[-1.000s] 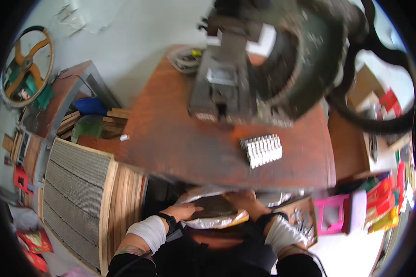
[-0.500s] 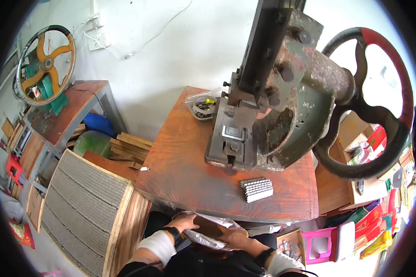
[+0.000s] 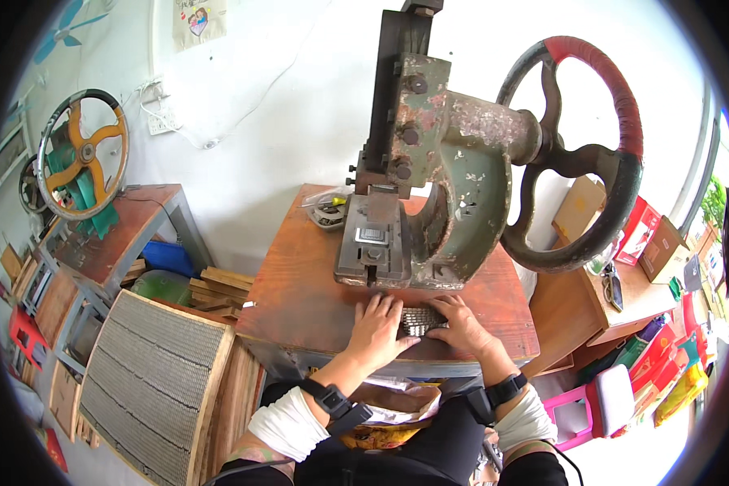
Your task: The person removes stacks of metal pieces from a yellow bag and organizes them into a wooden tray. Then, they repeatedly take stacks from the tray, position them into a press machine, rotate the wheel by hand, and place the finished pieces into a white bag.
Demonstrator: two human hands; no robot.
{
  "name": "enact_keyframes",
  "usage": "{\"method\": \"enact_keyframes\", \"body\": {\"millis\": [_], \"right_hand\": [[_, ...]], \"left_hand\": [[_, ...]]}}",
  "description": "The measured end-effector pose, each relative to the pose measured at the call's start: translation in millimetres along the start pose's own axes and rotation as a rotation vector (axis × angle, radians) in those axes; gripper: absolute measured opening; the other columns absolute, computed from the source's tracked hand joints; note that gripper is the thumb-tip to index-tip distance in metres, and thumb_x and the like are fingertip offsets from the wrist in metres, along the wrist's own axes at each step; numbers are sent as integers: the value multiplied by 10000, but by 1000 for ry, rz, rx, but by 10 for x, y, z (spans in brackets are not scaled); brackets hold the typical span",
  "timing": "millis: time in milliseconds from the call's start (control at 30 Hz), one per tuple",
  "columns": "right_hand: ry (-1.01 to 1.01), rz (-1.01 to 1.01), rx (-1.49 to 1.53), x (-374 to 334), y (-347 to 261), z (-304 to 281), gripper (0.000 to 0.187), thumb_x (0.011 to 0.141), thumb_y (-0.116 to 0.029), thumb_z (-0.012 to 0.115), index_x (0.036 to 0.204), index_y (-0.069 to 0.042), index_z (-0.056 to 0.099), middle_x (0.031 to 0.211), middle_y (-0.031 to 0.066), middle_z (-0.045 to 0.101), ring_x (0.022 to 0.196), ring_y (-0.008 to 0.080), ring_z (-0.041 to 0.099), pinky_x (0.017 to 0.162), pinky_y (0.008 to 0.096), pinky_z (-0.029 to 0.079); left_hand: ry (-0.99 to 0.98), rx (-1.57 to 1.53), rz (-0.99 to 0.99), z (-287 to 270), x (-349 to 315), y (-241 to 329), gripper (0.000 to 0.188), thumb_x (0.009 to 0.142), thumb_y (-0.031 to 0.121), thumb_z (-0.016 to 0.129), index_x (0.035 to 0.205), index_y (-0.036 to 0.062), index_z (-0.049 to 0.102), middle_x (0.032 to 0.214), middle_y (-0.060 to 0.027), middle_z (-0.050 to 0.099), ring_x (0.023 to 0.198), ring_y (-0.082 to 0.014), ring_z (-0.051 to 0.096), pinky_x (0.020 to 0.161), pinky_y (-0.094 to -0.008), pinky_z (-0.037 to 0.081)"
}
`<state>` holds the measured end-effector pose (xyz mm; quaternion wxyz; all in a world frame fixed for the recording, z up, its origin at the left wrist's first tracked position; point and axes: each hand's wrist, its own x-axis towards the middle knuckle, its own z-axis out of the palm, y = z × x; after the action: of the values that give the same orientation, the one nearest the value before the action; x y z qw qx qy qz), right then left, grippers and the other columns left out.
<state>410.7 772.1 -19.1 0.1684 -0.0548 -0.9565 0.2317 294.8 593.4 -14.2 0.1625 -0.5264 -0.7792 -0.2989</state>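
Closest to me, in my lap below the desk edge, I see a crumpled silvery bag [image 3: 401,401] with something yellow under it. Both my forearms come up from there, white sleeves pushed back and a dark band on each wrist.

My left hand [image 3: 375,328] lies on the brown desk [image 3: 300,300], fingers spread fairly wide, fingertips touching the left side of a small stack of ribbed metal pieces [image 3: 417,320]. My right hand [image 3: 460,324] cups the same stack from the right, fingers curled loosely against it. Neither hand has closed around it; the stack rests on the desk between them, near the front edge and just in front of the press base.

Directly behind stands a heavy green hand press [image 3: 437,211], paint worn, with a dark vertical column and a large black handwheel [image 3: 579,154] with a red section on its right.

To my left leans a grey mesh panel [image 3: 150,381] in a wooden frame. Farther left, another desk carries a smaller orange-spoked wheel [image 3: 83,154]. On the right are coloured cartons and a pink stool [image 3: 603,401].
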Motion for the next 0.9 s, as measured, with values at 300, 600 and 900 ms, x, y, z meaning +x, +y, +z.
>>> {"method": "enact_keyframes", "body": {"millis": [300, 600, 900], "right_hand": [[43, 60, 193, -60, -124, -32, 638, 649, -193, 768, 1229, -65, 535, 1170, 169, 540, 1104, 363, 474, 972, 439, 372], [79, -352, -347, 75, -209, 88, 465, 709, -396, 689, 998, -43, 596, 912, 114, 554, 838, 300, 561, 739, 382, 472], [-180, -168, 405, -768, -728, 268, 482, 735, -318, 736, 1041, 21, 582, 940, 178, 610, 859, 371, 600, 749, 416, 496]], "left_hand": [[-121, -336, -22, 144, -13, -116, 403, 674, 196, 761, 1021, 64, 603, 995, -93, 616, 1078, -279, 512, 937, -467, 312], [-322, -193, 284, 399, -1470, -359, 395, 672, 312, 736, 939, 56, 596, 931, -100, 600, 907, -283, 555, 809, -463, 421], [-842, -343, -39, 985, -2478, -720, 208, 715, 152, 628, 913, 104, 590, 886, -134, 594, 873, -344, 586, 825, -481, 429]]}}
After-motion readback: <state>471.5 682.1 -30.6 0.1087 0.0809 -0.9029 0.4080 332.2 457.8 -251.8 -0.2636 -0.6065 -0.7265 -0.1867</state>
